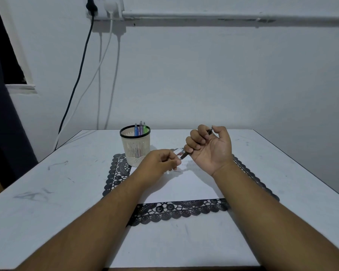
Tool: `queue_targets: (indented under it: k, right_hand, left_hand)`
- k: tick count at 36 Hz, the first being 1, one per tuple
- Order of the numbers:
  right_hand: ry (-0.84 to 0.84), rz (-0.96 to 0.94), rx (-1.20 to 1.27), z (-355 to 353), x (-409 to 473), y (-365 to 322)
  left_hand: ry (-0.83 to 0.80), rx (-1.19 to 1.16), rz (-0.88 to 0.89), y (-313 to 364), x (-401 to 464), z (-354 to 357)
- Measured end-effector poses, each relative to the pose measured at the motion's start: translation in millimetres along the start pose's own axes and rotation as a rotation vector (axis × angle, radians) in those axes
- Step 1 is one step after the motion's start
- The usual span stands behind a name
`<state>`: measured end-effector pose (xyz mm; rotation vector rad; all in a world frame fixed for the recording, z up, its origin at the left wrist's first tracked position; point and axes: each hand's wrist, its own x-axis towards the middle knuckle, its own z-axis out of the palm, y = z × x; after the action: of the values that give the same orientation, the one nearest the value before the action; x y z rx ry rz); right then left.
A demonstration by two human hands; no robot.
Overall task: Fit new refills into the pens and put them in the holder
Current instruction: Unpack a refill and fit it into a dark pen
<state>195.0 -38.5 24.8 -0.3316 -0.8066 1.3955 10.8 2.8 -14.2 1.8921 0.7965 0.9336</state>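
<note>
My right hand (210,146) is closed around a dark pen barrel (184,155), palm turned up, above the mat. The barrel's top pokes out past the thumb, and its lower end points down-left. My left hand (160,163) pinches a silver pen part (177,151) that meets the barrel's lower end. A thin refill tip (177,171) shows just under the left fingers. A cream mesh pen holder (135,147) with a black rim stands at the mat's far left corner. It holds three pens (141,129): blue, purple and green.
A black lace mat (174,210) with a white sheet of paper (184,186) on it lies mid-table. The white table (57,192) ends at the wall behind. Black and white cables (80,75) hang from wall sockets at the back left.
</note>
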Motion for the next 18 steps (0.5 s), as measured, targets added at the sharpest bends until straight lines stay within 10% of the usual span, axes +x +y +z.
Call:
queue_targets:
  k: [18]
  right_hand:
    - [0.062, -0.006, 0.028, 0.3, 0.3, 3.2]
  left_hand:
    - [0.027, 0.003, -0.008, -1.6, -0.4, -2.2]
